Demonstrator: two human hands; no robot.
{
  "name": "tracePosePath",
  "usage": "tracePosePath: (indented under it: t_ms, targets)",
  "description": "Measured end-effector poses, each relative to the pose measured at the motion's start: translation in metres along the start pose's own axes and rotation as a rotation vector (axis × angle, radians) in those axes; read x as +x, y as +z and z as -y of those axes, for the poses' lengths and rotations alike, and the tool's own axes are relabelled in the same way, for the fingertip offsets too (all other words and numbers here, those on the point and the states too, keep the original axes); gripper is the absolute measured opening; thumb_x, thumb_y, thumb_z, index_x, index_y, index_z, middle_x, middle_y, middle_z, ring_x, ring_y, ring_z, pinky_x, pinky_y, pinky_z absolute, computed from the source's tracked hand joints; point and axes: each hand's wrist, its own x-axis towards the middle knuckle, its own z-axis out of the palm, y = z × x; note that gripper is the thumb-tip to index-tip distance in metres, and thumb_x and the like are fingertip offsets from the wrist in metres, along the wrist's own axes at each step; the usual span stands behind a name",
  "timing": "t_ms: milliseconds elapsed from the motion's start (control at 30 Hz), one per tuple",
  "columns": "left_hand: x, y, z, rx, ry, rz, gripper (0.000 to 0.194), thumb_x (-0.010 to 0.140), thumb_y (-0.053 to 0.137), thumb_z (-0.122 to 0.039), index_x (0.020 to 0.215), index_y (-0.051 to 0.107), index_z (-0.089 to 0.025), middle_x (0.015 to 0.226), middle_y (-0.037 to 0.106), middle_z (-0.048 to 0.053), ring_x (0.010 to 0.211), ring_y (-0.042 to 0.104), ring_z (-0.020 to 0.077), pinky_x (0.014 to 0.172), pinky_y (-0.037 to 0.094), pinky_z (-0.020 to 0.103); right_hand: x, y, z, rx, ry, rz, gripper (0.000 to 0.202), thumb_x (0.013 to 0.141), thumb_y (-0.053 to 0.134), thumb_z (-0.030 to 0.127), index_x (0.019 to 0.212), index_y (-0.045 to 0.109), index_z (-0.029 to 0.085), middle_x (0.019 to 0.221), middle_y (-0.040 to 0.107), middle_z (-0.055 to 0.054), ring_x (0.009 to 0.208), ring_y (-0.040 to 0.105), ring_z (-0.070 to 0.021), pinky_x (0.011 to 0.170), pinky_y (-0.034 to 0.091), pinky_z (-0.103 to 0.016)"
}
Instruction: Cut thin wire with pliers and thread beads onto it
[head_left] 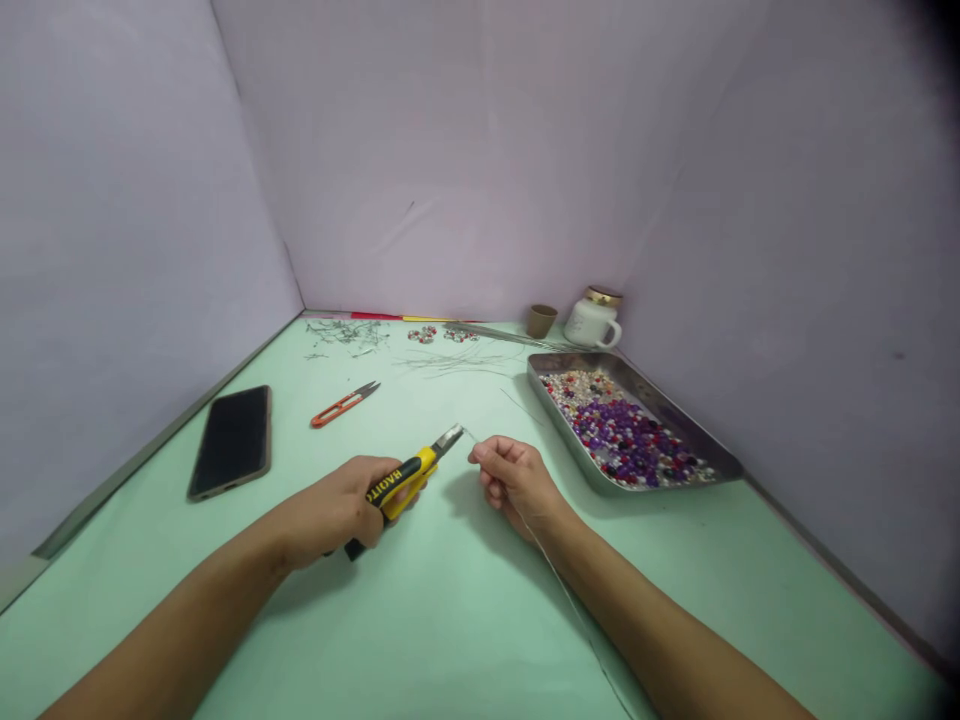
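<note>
Yellow-and-black pliers (405, 484) are gripped in my left hand (352, 512), their metal jaws pointing up and to the right. The jaws are at the end of a thin wire (574, 600); whether they clamp it is too small to tell. My right hand (517, 482) pinches this wire between thumb and fingers, just right of the jaws. From there the wire runs down along my right forearm to the bottom edge.
A metal tray (536, 385) of mixed beads stands at right. Behind are a white mug (591, 323), a brown cup (541, 321), loose wires and beaded rings (422, 335). Orange snips (341, 408) and a phone (232, 440) lie left.
</note>
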Motion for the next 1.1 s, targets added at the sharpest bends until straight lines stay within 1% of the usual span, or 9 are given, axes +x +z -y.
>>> tracePosePath:
  t_ms: [133,333,500,633,700,867,933,1033,1100]
  targets:
    - [0.000,0.003,-0.003,0.066,-0.001,-0.004,0.021,0.043,0.039,-0.008,0.061,0.037,-0.018,0.062,0.038,-0.004,0.055,0.032,0.0095,0.049,0.025,0.022,0.000,0.000,-0.002,-0.025,-0.001,0.010,0.023,0.063,0.066,0.034,0.062,0.055,0.014,0.041,0.046,0.006,0.031,0.033,-0.0017,0.032,0.024,-0.015]
    - [0.001,0.007,-0.007,0.098,-0.025,-0.033,0.024,0.046,0.040,-0.011,0.068,0.047,-0.016,0.066,0.047,-0.002,0.061,0.044,0.0135,0.053,0.033,0.024,0.000,-0.001,-0.003,-0.055,-0.008,0.009,0.023,0.065,0.064,0.035,0.062,0.055,0.014,0.042,0.046,0.006,0.031,0.033,-0.0018,0.031,0.024,-0.015]
    - [0.004,0.008,-0.004,0.092,-0.031,-0.047,0.025,0.045,0.041,-0.009,0.068,0.047,-0.016,0.062,0.044,-0.003,0.057,0.039,0.0109,0.049,0.028,0.022,0.003,-0.002,-0.005,-0.058,-0.023,0.011,0.024,0.064,0.065,0.035,0.061,0.054,0.014,0.041,0.045,0.006,0.030,0.032,-0.0017,0.030,0.022,-0.015]
    - [0.003,-0.005,-0.002,0.222,-0.013,-0.038,0.017,0.048,0.041,-0.010,0.063,0.040,-0.018,0.056,0.033,-0.006,0.051,0.031,0.0090,0.045,0.023,0.021,0.007,-0.003,-0.006,-0.048,0.001,-0.025,0.024,0.063,0.066,0.034,0.061,0.054,0.013,0.043,0.046,0.006,0.031,0.032,-0.0014,0.031,0.023,-0.014]
    - [0.005,-0.014,0.003,0.393,0.021,-0.128,0.014,0.053,0.043,-0.013,0.065,0.041,-0.019,0.060,0.037,-0.005,0.054,0.035,0.0104,0.048,0.026,0.021,0.009,-0.004,-0.006,-0.032,0.012,-0.042,0.024,0.063,0.066,0.034,0.062,0.055,0.013,0.044,0.047,0.006,0.032,0.033,-0.0014,0.031,0.024,-0.014]
    - [0.021,-0.028,0.026,0.921,0.026,-0.510,0.003,0.062,0.044,-0.020,0.065,0.044,-0.019,0.072,0.050,0.002,0.064,0.048,0.0164,0.057,0.035,0.026,0.011,-0.006,-0.006,-0.004,-0.015,-0.087,0.024,0.063,0.066,0.034,0.062,0.055,0.013,0.045,0.048,0.005,0.033,0.034,-0.0018,0.031,0.024,-0.014]
    - [0.029,-0.030,0.034,0.975,0.019,-0.582,0.006,0.065,0.045,-0.024,0.064,0.044,-0.018,0.076,0.052,0.005,0.069,0.050,0.0195,0.061,0.036,0.029,0.010,-0.005,-0.007,0.004,-0.024,-0.103,0.024,0.062,0.067,0.034,0.061,0.055,0.013,0.044,0.048,0.006,0.033,0.034,-0.0020,0.031,0.025,-0.014]
    - [0.038,-0.031,0.040,0.989,0.027,-0.631,0.015,0.068,0.047,-0.032,0.066,0.049,-0.017,0.080,0.054,0.008,0.076,0.052,0.0229,0.065,0.039,0.032,0.009,-0.003,-0.008,0.018,-0.034,-0.119,0.024,0.061,0.067,0.034,0.060,0.054,0.014,0.043,0.047,0.006,0.032,0.034,-0.0023,0.031,0.025,-0.015]
    - [0.040,-0.029,0.040,1.000,0.036,-0.662,0.020,0.070,0.047,-0.034,0.074,0.053,-0.016,0.088,0.055,0.010,0.085,0.051,0.0259,0.070,0.040,0.036,0.009,-0.001,-0.008,0.031,-0.045,-0.141,0.025,0.061,0.068,0.034,0.059,0.054,0.013,0.043,0.048,0.006,0.033,0.034,-0.0025,0.031,0.025,-0.015]
